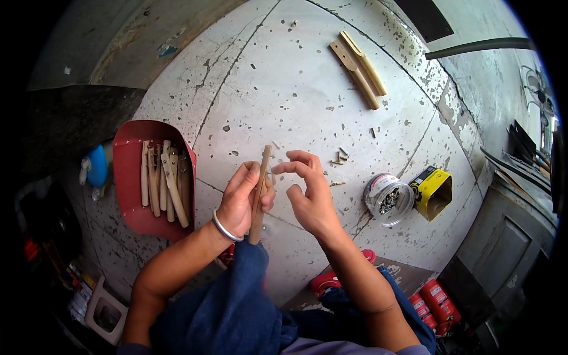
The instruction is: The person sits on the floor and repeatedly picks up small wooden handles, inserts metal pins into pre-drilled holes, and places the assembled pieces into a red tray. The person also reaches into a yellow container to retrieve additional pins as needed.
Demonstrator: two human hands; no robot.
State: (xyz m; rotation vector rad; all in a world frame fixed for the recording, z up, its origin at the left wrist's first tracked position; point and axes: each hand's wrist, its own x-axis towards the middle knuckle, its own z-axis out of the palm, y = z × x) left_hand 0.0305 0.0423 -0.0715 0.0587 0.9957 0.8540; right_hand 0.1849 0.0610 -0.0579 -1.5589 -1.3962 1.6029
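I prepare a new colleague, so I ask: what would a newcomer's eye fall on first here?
Probably the wooden handle gripped in the left hand at the centre, with the right hand beside it. Next, the red bin of wooden pieces at left, and the yellow container at right.

Looks like smooth, matt wood on the held stick point(258, 204), likewise on the paired sticks point(355, 76). Gleams as metal on the bracelet point(222, 228) and loose screws point(339, 161). Appears glossy, clear plastic on the jar point(393, 223), matt on the red bin point(131, 177), soft woven cloth on the trousers point(236, 284), rough and pitted on the floor point(290, 106).
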